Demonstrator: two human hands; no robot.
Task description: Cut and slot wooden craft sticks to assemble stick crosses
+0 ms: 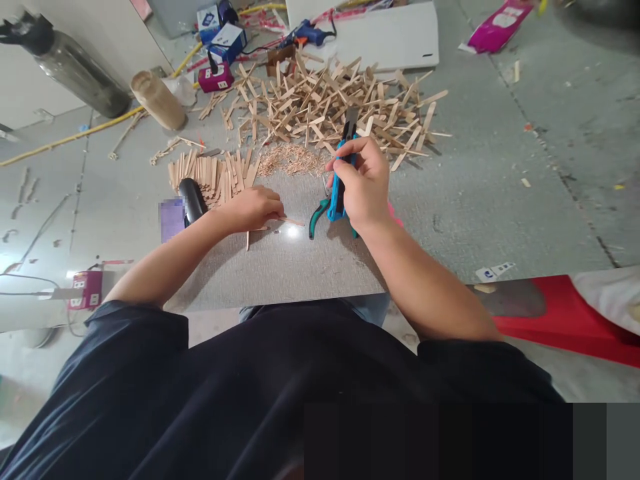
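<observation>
My right hand (364, 181) is closed around a pair of blue-handled cutting pliers (339, 190), held upright over the grey board (280, 267). My left hand (253, 207) rests fingers-down on the board, pinching a thin wooden stick (291, 221) that lies flat. Another short stick (247, 240) lies just below that hand. A small heap of cut wood bits (293, 160) sits beyond the two hands.
A big pile of loose wooden sticks (340, 103) lies at the back; a neat stack of sticks (215, 175) and a black object (191, 200) sit left. A glue gun (307, 33), small boxes (227, 40), a paper cup (157, 100) and a red tray (570, 320) surround.
</observation>
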